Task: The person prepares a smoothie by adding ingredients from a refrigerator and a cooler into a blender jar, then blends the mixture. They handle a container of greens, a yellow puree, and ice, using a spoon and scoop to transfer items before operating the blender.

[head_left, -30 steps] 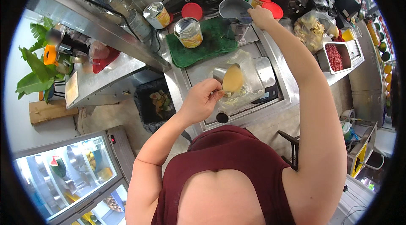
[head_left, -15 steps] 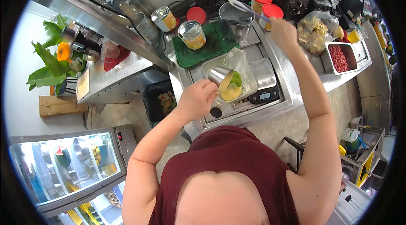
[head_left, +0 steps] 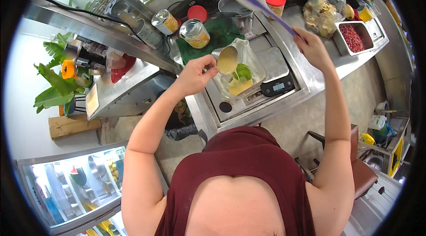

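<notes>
Since the earlier frame, the purple-handled spatula (head_left: 266, 8) has come toward me, lifted large and clear of the pitcher; nearest me on the steel worktop (head_left: 296, 16), a digital kitchen scale (head_left: 278, 87) sits just right of the clear plastic tub (head_left: 258, 65), where green pieces (head_left: 242, 72) lie in pale yellow liquid (head_left: 240, 87); above the tub my left hand (head_left: 198, 74) has its fingers clenched on the edge of a metal cup (head_left: 227, 60), tilted, with more liquid inside; my right hand (head_left: 314, 49) grasps the spatula's handle, its white blade raised well apart from the tub; beyond, an opened can (head_left: 195, 34) stands on a green cloth (head_left: 218, 29); the clear pitcher (head_left: 234, 6) and two red-lidded containers (head_left: 275, 1) stand farthest, behind the blade.
</notes>
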### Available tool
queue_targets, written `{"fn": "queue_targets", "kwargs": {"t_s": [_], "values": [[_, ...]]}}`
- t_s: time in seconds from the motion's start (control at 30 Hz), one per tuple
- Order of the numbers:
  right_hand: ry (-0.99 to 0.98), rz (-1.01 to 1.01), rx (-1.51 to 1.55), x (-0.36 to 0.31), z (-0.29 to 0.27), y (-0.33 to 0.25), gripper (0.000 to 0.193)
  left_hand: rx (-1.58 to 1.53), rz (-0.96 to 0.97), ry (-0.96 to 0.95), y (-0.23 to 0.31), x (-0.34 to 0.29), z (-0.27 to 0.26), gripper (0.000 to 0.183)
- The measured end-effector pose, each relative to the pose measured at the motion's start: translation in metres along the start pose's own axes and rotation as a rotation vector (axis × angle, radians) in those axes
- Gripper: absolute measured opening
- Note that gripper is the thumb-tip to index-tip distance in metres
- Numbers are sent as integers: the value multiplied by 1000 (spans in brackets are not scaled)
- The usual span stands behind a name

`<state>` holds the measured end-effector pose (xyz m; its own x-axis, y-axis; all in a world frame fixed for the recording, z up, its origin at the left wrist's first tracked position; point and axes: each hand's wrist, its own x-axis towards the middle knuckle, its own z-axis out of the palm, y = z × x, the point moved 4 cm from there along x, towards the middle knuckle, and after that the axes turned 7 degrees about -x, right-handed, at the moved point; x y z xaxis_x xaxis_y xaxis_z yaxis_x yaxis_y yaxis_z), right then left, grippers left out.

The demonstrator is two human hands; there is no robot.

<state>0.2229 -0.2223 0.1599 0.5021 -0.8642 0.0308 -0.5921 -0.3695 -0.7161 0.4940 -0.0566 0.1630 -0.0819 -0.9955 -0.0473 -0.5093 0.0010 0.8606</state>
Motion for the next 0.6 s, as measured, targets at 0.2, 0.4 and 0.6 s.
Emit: {"fn": "queue_targets", "kwargs": {"t_s": [0.2, 0.4, 0.6], "values": [[96, -538, -709, -87, -33, -58, 37, -153, -116, -167, -4, 24, -7, 17], [300, -678, -1028, -91, -16, -105, 36, -173, -164, -320, 10, 40, 1, 15], [377, -711, -1018, -91, -7, -111, 34, -196, -186, -431, 11, 40, 2, 16]]}}
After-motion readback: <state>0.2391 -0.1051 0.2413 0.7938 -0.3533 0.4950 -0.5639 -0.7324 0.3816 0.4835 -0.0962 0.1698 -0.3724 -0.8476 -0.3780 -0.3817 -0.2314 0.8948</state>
